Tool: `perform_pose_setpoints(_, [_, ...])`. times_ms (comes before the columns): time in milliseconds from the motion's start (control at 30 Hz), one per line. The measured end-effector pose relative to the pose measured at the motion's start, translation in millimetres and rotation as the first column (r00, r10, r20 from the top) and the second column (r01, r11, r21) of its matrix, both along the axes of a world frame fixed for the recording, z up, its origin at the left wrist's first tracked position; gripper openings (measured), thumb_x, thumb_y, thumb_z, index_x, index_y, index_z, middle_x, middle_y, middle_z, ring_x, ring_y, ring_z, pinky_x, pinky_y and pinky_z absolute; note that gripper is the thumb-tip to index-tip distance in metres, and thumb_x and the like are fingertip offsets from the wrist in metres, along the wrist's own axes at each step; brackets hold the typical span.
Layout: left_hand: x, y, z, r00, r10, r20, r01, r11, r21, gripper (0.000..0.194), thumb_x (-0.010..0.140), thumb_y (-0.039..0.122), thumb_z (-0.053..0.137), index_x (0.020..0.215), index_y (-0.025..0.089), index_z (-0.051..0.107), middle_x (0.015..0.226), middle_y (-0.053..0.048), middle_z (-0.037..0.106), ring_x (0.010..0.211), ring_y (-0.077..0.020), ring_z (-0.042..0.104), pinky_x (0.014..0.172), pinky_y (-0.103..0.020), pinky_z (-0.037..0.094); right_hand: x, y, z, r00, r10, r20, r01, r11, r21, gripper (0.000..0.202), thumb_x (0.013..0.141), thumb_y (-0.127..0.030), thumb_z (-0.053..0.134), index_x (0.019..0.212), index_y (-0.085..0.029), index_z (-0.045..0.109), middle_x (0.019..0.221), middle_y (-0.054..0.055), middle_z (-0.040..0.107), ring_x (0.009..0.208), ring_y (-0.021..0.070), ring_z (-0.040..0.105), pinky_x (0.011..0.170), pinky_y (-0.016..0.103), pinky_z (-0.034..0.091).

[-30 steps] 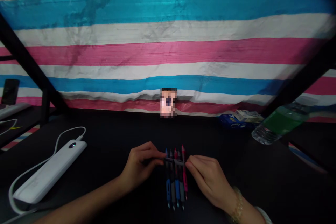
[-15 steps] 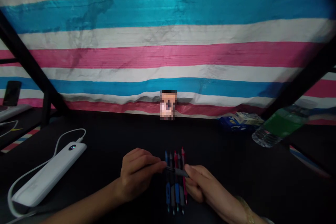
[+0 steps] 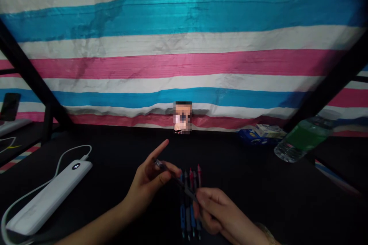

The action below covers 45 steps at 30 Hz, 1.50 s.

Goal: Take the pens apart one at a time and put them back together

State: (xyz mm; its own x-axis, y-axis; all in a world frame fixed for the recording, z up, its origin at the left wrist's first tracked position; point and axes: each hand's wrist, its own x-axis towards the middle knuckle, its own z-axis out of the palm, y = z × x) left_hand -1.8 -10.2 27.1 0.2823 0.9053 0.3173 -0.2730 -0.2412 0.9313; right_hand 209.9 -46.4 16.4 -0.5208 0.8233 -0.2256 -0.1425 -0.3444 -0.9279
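My left hand [image 3: 151,178] and my right hand [image 3: 217,210] both grip one dark pen [image 3: 175,180], held at a slant above the black table [image 3: 115,153]. The left hand pinches its upper end, with the index finger stretched out. The right hand closes on its lower end. Under the held pen lies a row of several pens [image 3: 191,199], side by side, with blue, grey and red barrels. The right hand hides part of the row.
A white power bank [image 3: 48,197] with a white cable lies at the left. A clear bottle with a green label [image 3: 304,139] lies at the right, beside a small blue box [image 3: 258,134]. A striped tarp [image 3: 184,46] hangs behind the table.
The pen lay level across the row; it is tilted now, its left end raised. My left index finger has stretched out. My right hand has moved down and toward me.
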Motion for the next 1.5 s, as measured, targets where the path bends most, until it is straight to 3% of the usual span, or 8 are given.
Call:
perform_pose_setpoints(133, [-0.3,6.0,-1.2,0.993,0.003,0.122,0.021,0.98,-0.196,0.081,0.084,0.027,0.072,0.148,0.027,0.023,0.095,-0.008,0.074,0.075,-0.016,0.066,0.073,-0.029,0.049,1.6,0.8,0.2,0.99,0.034,0.135,-0.052,0.99,0.13,0.054,0.091,-0.061,0.045,0.096,-0.012,0.066,0.042,-0.008,0.041,0.039,0.007,0.029,0.045,0.022,0.024])
perform_pose_setpoints(267, [-1.2,12.0,-4.2,0.985,0.011,0.17,0.027,0.975,-0.22,0.058,0.084,0.029,0.072,0.131,0.029,0.038,0.095,-0.007,0.074,0.07,-0.012,0.062,0.067,-0.024,0.045,8.0,10.1,-0.4,0.95,-0.203,0.237,0.108,0.927,0.359,0.047,0.095,-0.055,0.042,0.1,-0.014,0.065,0.044,-0.008,0.039,0.045,0.0102,0.036,0.053,0.024,0.033])
perform_pose_setpoints(433, [-2.6,17.5,-10.9,0.981,0.009,0.194,0.048,0.957,-0.287,0.043,0.08,0.027,0.076,0.114,0.024,0.05,0.083,-0.003,0.072,0.065,-0.0104,0.061,0.062,-0.021,0.043,12.7,18.7,-4.7,0.875,-0.376,0.303,0.192,0.846,0.497,0.042,0.093,-0.054,0.045,0.094,-0.016,0.064,0.05,-0.007,0.038,0.048,0.0115,0.036,0.051,0.025,0.028])
perform_pose_setpoints(633, [-4.4,19.2,-12.6,0.975,0.042,0.218,0.047,0.919,-0.39,0.041,0.075,0.026,0.08,0.106,0.022,0.054,0.082,-0.002,0.071,0.064,-0.0098,0.061,0.062,-0.021,0.044,12.2,21.3,-10.5,0.853,-0.391,0.346,0.159,0.826,0.541,0.039,0.095,-0.05,0.043,0.092,-0.017,0.063,0.052,-0.006,0.039,0.049,0.0122,0.037,0.05,0.025,0.027])
perform_pose_setpoints(800, [-5.7,20.7,-11.8,0.981,0.094,0.168,-0.024,0.924,-0.381,0.049,0.079,0.027,0.077,0.119,0.023,0.048,0.094,-0.007,0.074,0.067,-0.0095,0.063,0.067,-0.021,0.045,13.6,20.7,-12.7,0.838,-0.402,0.368,0.143,0.814,0.563,0.037,0.095,-0.049,0.043,0.092,-0.018,0.063,0.053,-0.006,0.038,0.05,0.0124,0.036,0.05,0.025,0.027])
perform_pose_setpoints(1033, [-10.0,26.8,-16.5,0.977,0.135,0.166,-0.058,0.913,-0.403,0.046,0.074,0.026,0.08,0.107,0.021,0.048,0.086,-0.006,0.074,0.064,-0.011,0.063,0.064,-0.022,0.046,13.5,21.3,-12.9,0.819,-0.414,0.397,0.11,0.793,0.599,0.036,0.095,-0.047,0.041,0.091,-0.018,0.063,0.054,-0.006,0.039,0.05,0.013,0.039,0.049,0.024,0.028])
perform_pose_setpoints(1200, [-10.1,27.4,-10.5,0.979,0.131,0.157,-0.059,0.916,-0.397,0.054,0.072,0.027,0.081,0.113,0.021,0.046,0.092,-0.01,0.074,0.063,-0.011,0.063,0.061,-0.021,0.045,14.2,21.9,-13.4,0.812,-0.427,0.398,0.112,0.784,0.611,0.035,0.095,-0.045,0.041,0.092,-0.019,0.063,0.054,-0.006,0.04,0.049,0.0129,0.038,0.048,0.024,0.028])
perform_pose_setpoints(1500, [-25.2,22.6,-9.9,0.987,0.161,0.017,-0.142,0.912,-0.385,0.058,0.068,0.034,0.083,0.111,0.018,0.048,0.088,-0.011,0.074,0.061,-0.0099,0.062,0.063,-0.021,0.044,15.8,21.4,-13.7,0.819,-0.455,0.35,0.115,0.728,0.676,0.031,0.095,-0.042,0.043,0.09,-0.02,0.064,0.055,-0.005,0.042,0.049,0.013,0.04,0.048,0.024,0.029])
